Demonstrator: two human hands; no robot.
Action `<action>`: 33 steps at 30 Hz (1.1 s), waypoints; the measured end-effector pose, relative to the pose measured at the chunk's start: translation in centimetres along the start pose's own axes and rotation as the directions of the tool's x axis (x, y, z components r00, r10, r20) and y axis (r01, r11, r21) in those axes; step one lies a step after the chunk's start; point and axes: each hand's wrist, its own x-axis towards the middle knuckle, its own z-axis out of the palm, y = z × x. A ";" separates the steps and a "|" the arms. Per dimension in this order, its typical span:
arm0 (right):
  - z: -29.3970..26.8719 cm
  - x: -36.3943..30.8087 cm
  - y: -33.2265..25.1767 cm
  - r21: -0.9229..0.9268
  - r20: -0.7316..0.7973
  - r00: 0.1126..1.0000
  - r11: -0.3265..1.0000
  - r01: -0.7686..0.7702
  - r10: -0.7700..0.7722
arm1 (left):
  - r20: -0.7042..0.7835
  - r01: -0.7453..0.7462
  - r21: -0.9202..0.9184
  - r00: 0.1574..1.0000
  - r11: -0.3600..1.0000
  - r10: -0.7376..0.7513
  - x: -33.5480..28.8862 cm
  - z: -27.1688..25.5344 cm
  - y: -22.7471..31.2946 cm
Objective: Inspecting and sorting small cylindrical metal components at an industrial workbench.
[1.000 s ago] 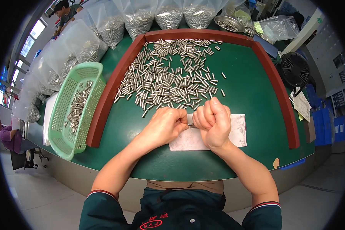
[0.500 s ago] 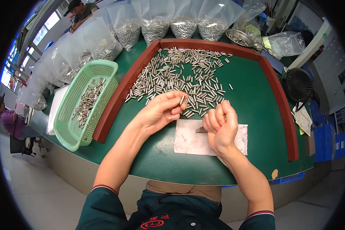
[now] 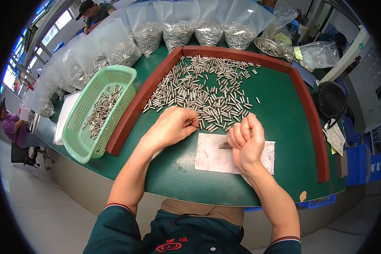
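The right hand (image 3: 246,142) is curling shut around a small dark blade (image 3: 225,146) over the white paper sheet (image 3: 213,154) (blade barely showing). The left hand (image 3: 173,125) is pinching one short silver metal pin (image 3: 192,123) at the near edge of the loose pin pile (image 3: 203,91) on the green table (image 3: 279,122). Further left, a light green plastic basket (image 3: 82,135) is holding more pins.

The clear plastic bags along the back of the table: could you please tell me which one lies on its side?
The clear bag at the far right, beside the metal bowl; the others stand upright in a row.
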 end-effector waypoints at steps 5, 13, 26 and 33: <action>-0.2 0.1 0.0 0.003 -0.003 1.000 1.000 -0.003 0.003 | -0.004 -0.100 0.057 0.995 0.993 0.101 0.2 1.0 -0.8; 0.1 0.1 0.1 0.015 -0.031 0.999 1.000 -0.023 0.023 | 0.016 0.068 -0.805 0.996 0.590 -0.092 0.8 1.7 -0.7; 0.5 0.2 -0.2 -0.029 -0.067 0.996 0.998 -0.059 0.057 | 0.199 0.193 -0.976 0.979 -0.098 -0.051 1.1 3.5 -1.8; 0.2 0.2 -0.3 -0.008 -0.057 0.997 0.999 -0.052 0.051 | 0.224 0.220 -0.970 0.974 -0.103 -0.027 1.0 3.5 -1.5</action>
